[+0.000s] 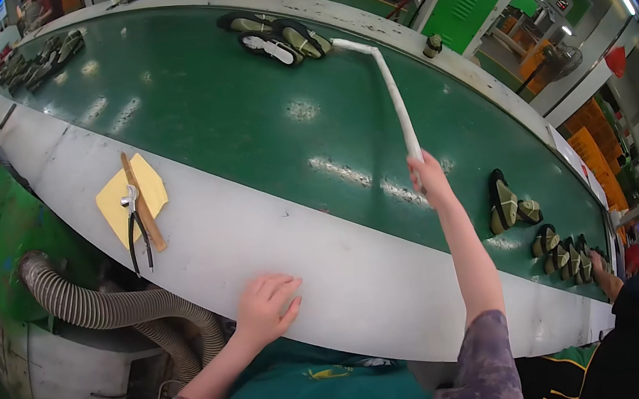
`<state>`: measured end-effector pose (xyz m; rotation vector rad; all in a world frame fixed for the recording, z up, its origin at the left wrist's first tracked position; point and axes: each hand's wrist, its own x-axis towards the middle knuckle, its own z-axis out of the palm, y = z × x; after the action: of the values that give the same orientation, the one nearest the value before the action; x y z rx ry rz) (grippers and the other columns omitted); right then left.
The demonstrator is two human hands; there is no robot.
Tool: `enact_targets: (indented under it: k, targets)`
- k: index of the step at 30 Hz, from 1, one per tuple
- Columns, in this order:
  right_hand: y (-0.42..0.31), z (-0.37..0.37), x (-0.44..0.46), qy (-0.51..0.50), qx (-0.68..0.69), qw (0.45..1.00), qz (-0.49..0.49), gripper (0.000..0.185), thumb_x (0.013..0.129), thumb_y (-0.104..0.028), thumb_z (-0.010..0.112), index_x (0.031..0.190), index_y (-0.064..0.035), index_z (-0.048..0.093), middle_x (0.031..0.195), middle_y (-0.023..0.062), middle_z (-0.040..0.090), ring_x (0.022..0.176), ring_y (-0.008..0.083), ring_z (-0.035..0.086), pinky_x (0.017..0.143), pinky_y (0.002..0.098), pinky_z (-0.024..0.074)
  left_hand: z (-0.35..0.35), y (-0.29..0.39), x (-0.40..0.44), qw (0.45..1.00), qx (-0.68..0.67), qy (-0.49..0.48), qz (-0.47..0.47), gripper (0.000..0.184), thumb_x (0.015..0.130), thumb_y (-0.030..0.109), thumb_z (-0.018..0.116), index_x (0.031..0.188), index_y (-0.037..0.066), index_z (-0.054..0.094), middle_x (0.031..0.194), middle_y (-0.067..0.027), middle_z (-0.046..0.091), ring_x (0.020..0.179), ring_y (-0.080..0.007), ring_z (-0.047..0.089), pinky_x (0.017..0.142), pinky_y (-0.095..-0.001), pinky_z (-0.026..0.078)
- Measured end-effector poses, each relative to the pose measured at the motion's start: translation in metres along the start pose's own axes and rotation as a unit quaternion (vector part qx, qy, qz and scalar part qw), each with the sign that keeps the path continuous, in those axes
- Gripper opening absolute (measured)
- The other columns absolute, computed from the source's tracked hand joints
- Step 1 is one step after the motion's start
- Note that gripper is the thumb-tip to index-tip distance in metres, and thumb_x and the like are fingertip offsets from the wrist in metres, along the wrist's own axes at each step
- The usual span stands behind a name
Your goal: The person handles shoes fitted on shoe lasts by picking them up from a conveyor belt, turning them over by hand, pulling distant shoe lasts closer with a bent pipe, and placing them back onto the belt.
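Observation:
My right hand [431,178] is wrapped round the lower end of a long white stick [393,93] with a bent tip. The stick reaches out over the green conveyor belt [229,123], its tip beside a small cluster of olive-green shoes [305,38] with black soles near the far edge. One shoe [270,48] in that cluster lies with a white inside or underside showing; I cannot tell which. My left hand [267,305] rests on the white ledge [346,277] along the belt, fingers spread, holding nothing.
Black-handled pincers [135,220] and a brown flat strip [143,206] lie on yellow paper [113,198]. More shoes stand at the belt's right [504,203] and far left [55,58]. A co-worker's hand [606,279] is at the right shoes. A ribbed hose [98,297] runs below the ledge.

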<state>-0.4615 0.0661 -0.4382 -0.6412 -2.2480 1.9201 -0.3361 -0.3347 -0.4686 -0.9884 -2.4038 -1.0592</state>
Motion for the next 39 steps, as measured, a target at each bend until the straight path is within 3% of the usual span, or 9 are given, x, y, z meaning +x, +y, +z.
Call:
enact_targets:
  k: [4, 7, 9, 12, 17, 20, 27, 32, 39]
  targets:
    - [-0.014, 0.044, 0.136, -0.039, -0.051, 0.998, 0.011, 0.023, 0.084, -0.008, 0.058, 0.105, -0.0031, 0.051, 0.065, 0.0024, 0.051, 0.048, 0.0112, 0.049, 0.039, 0.0276, 0.0416, 0.002, -0.005, -0.006, 1.0, -0.013, 0.007, 0.003, 0.026, 0.076, 0.009, 0.068, 0.101, 0.005, 0.066, 0.095, -0.0076, 0.064, 0.088, -0.0257, 0.061, 0.076, -0.0367, 0.051]
    - [-0.022, 0.074, 0.137, -0.084, -0.195, 0.977, -0.005, 0.033, 0.085, -0.006, 0.058, 0.115, -0.0022, 0.044, 0.064, 0.0029, 0.049, 0.047, 0.0114, 0.048, 0.038, 0.0274, 0.04, 0.002, -0.006, -0.006, 1.0, -0.015, 0.009, -0.002, 0.025, 0.076, 0.009, 0.068, 0.101, 0.005, 0.066, 0.093, -0.0072, 0.064, 0.086, -0.0259, 0.061, 0.074, -0.0363, 0.051]
    - [-0.016, 0.073, 0.122, -0.109, -0.239, 0.965, -0.003, 0.053, 0.083, -0.003, 0.056, 0.131, -0.0011, 0.035, 0.065, 0.0063, 0.051, 0.047, 0.0138, 0.05, 0.038, 0.0294, 0.0404, 0.002, -0.007, -0.007, 1.0, -0.014, 0.008, -0.007, 0.025, 0.076, 0.008, 0.067, 0.101, 0.005, 0.067, 0.092, -0.0079, 0.063, 0.085, -0.0268, 0.061, 0.077, -0.0373, 0.051]
    - [0.001, 0.042, 0.076, -0.116, -0.269, 0.956, -0.021, 0.058, 0.078, -0.002, 0.054, 0.131, 0.0027, 0.031, 0.068, 0.0122, 0.056, 0.045, 0.0184, 0.054, 0.038, 0.0337, 0.0443, 0.004, -0.005, -0.012, 1.0, -0.022, -0.004, -0.017, 0.024, 0.077, 0.007, 0.066, 0.101, 0.005, 0.067, 0.091, -0.0094, 0.063, 0.085, -0.0284, 0.061, 0.085, -0.0398, 0.049]
    - [0.017, -0.017, -0.054, -0.13, -0.307, 0.943, -0.003, 0.068, 0.081, -0.005, 0.054, 0.142, -0.0038, 0.024, 0.074, 0.0116, 0.056, 0.051, 0.0177, 0.056, 0.043, 0.0334, 0.0465, 0.005, -0.01, -0.012, 1.0, -0.018, -0.019, 0.0, 0.023, 0.078, 0.007, 0.065, 0.101, 0.006, 0.067, 0.09, -0.0084, 0.064, 0.083, -0.0279, 0.061, 0.089, -0.0417, 0.047]
    - [0.029, -0.042, -0.141, -0.108, -0.305, 0.946, 0.034, 0.07, 0.082, -0.005, 0.055, 0.144, -0.0073, 0.023, 0.074, 0.0095, 0.055, 0.051, 0.017, 0.055, 0.042, 0.0319, 0.046, 0.006, -0.01, -0.01, 1.0, -0.009, -0.011, 0.023, 0.019, 0.079, 0.01, 0.066, 0.098, 0.006, 0.066, 0.089, -0.0066, 0.062, 0.084, -0.0254, 0.058, 0.084, -0.0404, 0.047]
    - [0.039, -0.076, -0.248, -0.072, -0.098, 0.982, 0.142, 0.067, 0.085, -0.005, 0.058, 0.145, -0.0077, 0.029, 0.069, 0.0018, 0.049, 0.045, 0.0072, 0.044, 0.037, 0.0247, 0.0377, 0.006, -0.009, -0.009, 0.999, 0.005, -0.039, 0.037, 0.019, 0.078, 0.008, 0.066, 0.097, 0.009, 0.068, 0.092, -0.0048, 0.064, 0.091, -0.0215, 0.061, 0.095, -0.0464, 0.045]
    - [0.024, -0.021, -0.155, -0.043, -0.015, 0.996, 0.08, 0.061, 0.089, -0.007, 0.056, 0.145, -0.0083, 0.03, 0.063, -0.0022, 0.043, 0.042, 0.006, 0.04, 0.036, 0.023, 0.0321, 0.003, -0.011, -0.008, 0.999, -0.009, -0.027, 0.036, 0.019, 0.077, 0.009, 0.067, 0.096, 0.01, 0.069, 0.092, -0.0038, 0.065, 0.09, -0.0208, 0.061, 0.093, -0.0454, 0.047]
    - [-0.028, 0.108, 0.147, -0.064, -0.073, 0.993, -0.061, 0.019, 0.087, -0.011, 0.058, 0.102, -0.0037, 0.049, 0.06, 0.0015, 0.048, 0.043, 0.0109, 0.046, 0.037, 0.0264, 0.0377, 0.003, -0.021, -0.012, 1.0, -0.017, -0.007, 0.004, 0.02, 0.075, 0.009, 0.068, 0.095, 0.009, 0.069, 0.091, -0.0043, 0.066, 0.087, -0.0216, 0.063, 0.088, -0.0413, 0.05]
